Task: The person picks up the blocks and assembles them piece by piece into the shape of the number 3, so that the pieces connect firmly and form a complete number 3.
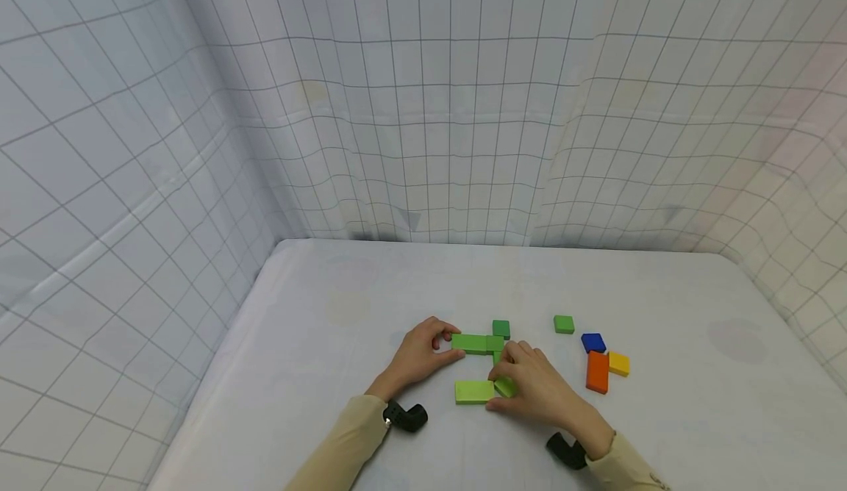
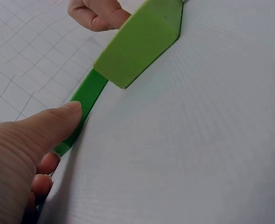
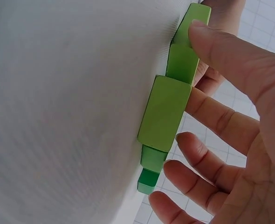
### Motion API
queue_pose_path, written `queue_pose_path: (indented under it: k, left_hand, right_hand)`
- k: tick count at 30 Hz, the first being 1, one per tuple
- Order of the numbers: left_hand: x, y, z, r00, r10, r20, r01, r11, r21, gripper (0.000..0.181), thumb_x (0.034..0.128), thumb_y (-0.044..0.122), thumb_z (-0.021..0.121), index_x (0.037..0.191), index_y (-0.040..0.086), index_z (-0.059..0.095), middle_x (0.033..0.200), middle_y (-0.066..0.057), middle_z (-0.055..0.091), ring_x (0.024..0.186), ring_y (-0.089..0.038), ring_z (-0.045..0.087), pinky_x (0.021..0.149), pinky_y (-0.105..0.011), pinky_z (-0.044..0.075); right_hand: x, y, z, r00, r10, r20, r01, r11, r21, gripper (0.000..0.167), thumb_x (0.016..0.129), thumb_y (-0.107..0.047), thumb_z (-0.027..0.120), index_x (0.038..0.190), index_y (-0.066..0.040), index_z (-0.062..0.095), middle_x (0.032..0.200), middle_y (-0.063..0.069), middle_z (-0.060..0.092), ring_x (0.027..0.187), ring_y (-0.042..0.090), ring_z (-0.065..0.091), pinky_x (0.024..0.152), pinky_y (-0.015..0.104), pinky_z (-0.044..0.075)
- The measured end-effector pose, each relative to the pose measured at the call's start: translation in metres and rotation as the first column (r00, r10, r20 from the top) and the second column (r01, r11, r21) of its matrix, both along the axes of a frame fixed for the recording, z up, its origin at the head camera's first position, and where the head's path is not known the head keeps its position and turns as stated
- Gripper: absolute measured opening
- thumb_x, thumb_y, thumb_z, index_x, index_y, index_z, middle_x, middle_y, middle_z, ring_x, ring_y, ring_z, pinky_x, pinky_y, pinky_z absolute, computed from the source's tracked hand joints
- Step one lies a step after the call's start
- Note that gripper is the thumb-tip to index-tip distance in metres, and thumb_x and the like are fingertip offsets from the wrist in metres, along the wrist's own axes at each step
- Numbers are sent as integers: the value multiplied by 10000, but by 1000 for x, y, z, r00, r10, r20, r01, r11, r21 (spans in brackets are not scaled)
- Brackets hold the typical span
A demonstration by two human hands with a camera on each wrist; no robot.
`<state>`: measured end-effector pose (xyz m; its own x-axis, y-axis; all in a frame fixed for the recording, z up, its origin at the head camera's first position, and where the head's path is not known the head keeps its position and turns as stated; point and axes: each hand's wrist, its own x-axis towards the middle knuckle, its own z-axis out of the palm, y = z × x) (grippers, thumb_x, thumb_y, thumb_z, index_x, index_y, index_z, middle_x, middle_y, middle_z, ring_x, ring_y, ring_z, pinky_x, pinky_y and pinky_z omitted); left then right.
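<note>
In the head view, my left hand [image 1: 420, 355] holds the left end of a long green block [image 1: 470, 343] between thumb and fingers; the left wrist view shows the thumb on the green block's side [image 2: 92, 91]. My right hand [image 1: 539, 388] curls over a small lime block [image 1: 506, 386], its thumb by the right end of a long lime block [image 1: 473, 392]. The right wrist view has the thumb touching a lime block [image 3: 189, 28] and the index finger behind another lime block [image 3: 165, 112]. A green square [image 1: 495, 343] abuts the long green block; a piece below it is partly hidden.
A dark green block [image 1: 501, 328] lies just beyond the green square. To the right lie a green block [image 1: 564, 324], a blue block [image 1: 593, 342], an orange-red block [image 1: 597, 372] and a yellow block [image 1: 618, 363]. Gridded white curtains [image 1: 423, 109] stand behind the table [image 1: 331, 292].
</note>
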<state>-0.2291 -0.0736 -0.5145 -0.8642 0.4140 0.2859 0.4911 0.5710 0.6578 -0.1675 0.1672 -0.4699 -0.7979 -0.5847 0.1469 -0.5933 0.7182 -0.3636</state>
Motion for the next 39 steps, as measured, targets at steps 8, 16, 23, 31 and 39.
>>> queue_pose_path:
  k: [8,16,23,31,39]
  left_hand:
    - [-1,0,-1,1000,-1,-5,1,1000,3,334,815,345,760,1083,164,675,864,94,522,678,-64,434,607,-236,376]
    - [1,0,1,1000,4,-8,-4,1000,-9,337,818,346,756,1090,164,675,869,90,526,680,-64,433,611,-238,375]
    - [0,0,0,1000,-2,-12,2,1000,-2,337,823,357,749,1089,163,674,872,93,523,683,-65,431,612,-239,374]
    - [0,0,-1,1000,-2,-14,1,1000,-9,335,825,352,748,1090,164,672,872,93,519,688,-64,427,617,-241,371]
    - [0,1,-1,1000,2,-9,-2,1000,-11,340,821,353,752,1090,161,673,871,95,519,688,-64,431,617,-240,375]
  right_hand:
    - [0,0,-1,1000,-2,-12,2,1000,0,326,700,-460,816,906,-237,695,921,-97,391,832,105,358,696,295,309]
    - [0,0,-1,1000,-4,-6,4,1000,2,320,701,-459,816,900,-240,694,899,-95,373,818,109,346,690,299,295]
    - [0,2,-1,1000,-2,-5,2,1000,7,318,701,-464,813,891,-241,690,895,-101,372,808,107,340,683,296,290]
    - [0,3,0,999,25,-42,-26,1000,-12,313,697,-443,825,871,-217,695,886,-105,388,787,94,335,663,280,298]
    - [-1,4,1,999,37,-27,-37,999,0,313,692,-409,838,883,-202,702,895,-100,411,804,96,352,682,284,324]
